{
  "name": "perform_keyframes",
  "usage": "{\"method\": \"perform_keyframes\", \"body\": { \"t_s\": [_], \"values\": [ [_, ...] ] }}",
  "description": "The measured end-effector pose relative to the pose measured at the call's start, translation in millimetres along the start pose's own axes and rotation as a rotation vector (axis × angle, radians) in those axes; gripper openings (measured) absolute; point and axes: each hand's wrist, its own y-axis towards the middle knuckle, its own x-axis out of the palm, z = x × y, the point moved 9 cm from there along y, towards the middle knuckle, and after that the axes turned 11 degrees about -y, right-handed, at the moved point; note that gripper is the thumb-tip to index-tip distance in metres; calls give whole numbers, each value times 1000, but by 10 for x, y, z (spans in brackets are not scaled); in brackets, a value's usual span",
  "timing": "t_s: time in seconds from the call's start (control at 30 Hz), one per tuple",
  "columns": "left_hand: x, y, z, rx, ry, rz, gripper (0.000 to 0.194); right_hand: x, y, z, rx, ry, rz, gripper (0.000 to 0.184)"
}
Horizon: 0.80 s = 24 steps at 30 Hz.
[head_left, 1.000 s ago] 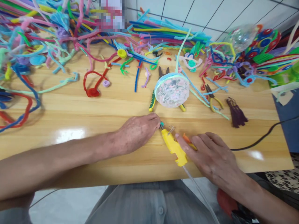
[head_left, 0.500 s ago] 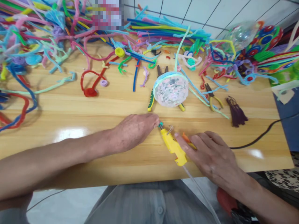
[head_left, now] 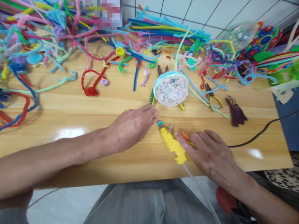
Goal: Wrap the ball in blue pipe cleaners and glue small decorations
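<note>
My right hand (head_left: 207,152) is wrapped round a yellow hot glue gun (head_left: 174,144) with an orange trigger. A clear glue stick (head_left: 196,180) trails from its back end. The gun's nozzle touches a small teal curled piece (head_left: 160,123), perhaps of pipe cleaner. My left hand (head_left: 133,130) is closed in a pinch at the edge of this piece, a thin dark bit showing between fingertips and piece; the fingers hide the rest. Just beyond stands a clear domed ball (head_left: 171,90) with a blue and pale green band, over green-and-yellow handled pliers (head_left: 181,106).
Pipe cleaners (head_left: 168,29) in many colours are heaped along the table's back and left. To the right lie small yellow-handled pliers (head_left: 217,101) and dark purple tassels (head_left: 235,112). A black cord (head_left: 257,138) crosses the table's right side. A red shape (head_left: 90,91) lies left of centre.
My left hand has drawn slightly back to the left, and more of the teal piece shows at the nozzle. The glue gun and right hand have hardly moved.
</note>
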Motion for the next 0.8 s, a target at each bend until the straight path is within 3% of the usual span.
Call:
{"method": "perform_keyframes", "body": {
  "t_s": [0.2, 0.3, 0.5, 0.63, 0.73, 0.8],
  "values": [
    [-225, 3, 39, 6, -189, 136, 12, 131, -67, 41, 68, 82, -9, 47],
    [-227, 1, 0, -22, -285, 158, 9, 182, -148, 150, 135, 184, 74, 46],
    [-60, 14, 1, 7, -398, 98, 20, 179, -379, 383, 279, 419, 216, 40],
    [107, 18, -11, -64, -559, 20, 14, 197, -467, 362, 321, 500, 224, 38],
    [158, 2, 48, -56, -622, -24, 25, 208, -488, 308, 304, 554, 258, 38],
    [190, -11, 66, -53, -663, -67, 20, 212, -486, 286, 285, 588, 276, 38]
  ]
}}
